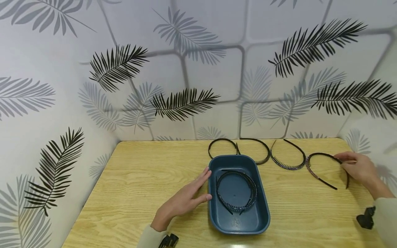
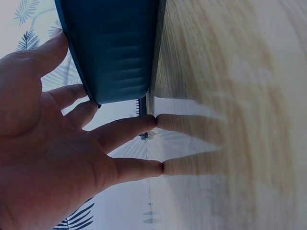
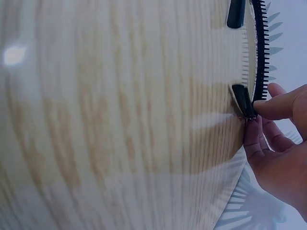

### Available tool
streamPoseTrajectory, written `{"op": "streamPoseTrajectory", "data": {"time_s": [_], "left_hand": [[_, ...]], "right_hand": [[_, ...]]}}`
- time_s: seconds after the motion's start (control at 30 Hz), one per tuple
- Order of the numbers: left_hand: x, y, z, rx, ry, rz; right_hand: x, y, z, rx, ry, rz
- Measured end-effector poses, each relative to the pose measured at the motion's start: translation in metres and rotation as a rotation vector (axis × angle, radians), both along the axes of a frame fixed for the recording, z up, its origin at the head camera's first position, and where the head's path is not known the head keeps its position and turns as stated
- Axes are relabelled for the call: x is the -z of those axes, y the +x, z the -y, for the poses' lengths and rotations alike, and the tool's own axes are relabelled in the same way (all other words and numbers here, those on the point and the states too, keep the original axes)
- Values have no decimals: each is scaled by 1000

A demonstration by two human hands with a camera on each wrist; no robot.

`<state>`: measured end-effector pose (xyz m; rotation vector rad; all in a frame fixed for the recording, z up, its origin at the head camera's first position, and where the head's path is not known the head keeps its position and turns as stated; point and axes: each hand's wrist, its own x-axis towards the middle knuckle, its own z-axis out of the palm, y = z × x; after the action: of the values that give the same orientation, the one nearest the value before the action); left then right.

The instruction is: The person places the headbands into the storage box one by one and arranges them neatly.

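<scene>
A dark blue plastic basin (image 1: pixel 263 222) stands on the table, with toothed black headbands (image 1: pixel 255 193) stacked inside it. My left hand (image 1: pixel 183 200) rests against the basin's left side, fingers spread and fairly straight. In the left wrist view, thumb and some fingers touch the rim (image 2: pixel 76 67) while two fingertips meet the tabletop. At the far right, my right hand (image 1: pixel 359 167) pinches one side of a black headband (image 1: pixel 322 154) with a patterned stretch. The right wrist view shows thumb and fingers on its dark band (image 3: pixel 243 100), near a tip.
Three more headbands lie along the back of the table: a black one (image 1: pixel 222 139), a brownish one (image 1: pixel 263 161) and a purplish one (image 1: pixel 289 167). Behind the wooden table (image 1: pixel 142 172) rises a wall (image 1: pixel 214 75) with leaf patterns.
</scene>
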<state>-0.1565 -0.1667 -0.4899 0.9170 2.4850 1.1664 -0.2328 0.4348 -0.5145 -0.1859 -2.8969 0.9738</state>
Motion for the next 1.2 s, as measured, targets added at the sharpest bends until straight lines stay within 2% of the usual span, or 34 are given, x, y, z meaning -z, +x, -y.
{"op": "streamPoseTrajectory", "data": {"time_s": [0.3, 0.77, 1.0, 1.2], "left_hand": [[-1, 1, -1, 2, -4, 8], [-1, 1, -1, 6, 1, 13], [0, 0, -1, 4, 1, 4], [1, 1, -2, 8, 6, 2]], "right_hand": [[4, 2, -5, -9, 6, -26], [-10, 14, -3, -122, -21, -23], [-8, 21, -6, -228, -105, -62], [-3, 26, -10, -216, -173, -63]]}}
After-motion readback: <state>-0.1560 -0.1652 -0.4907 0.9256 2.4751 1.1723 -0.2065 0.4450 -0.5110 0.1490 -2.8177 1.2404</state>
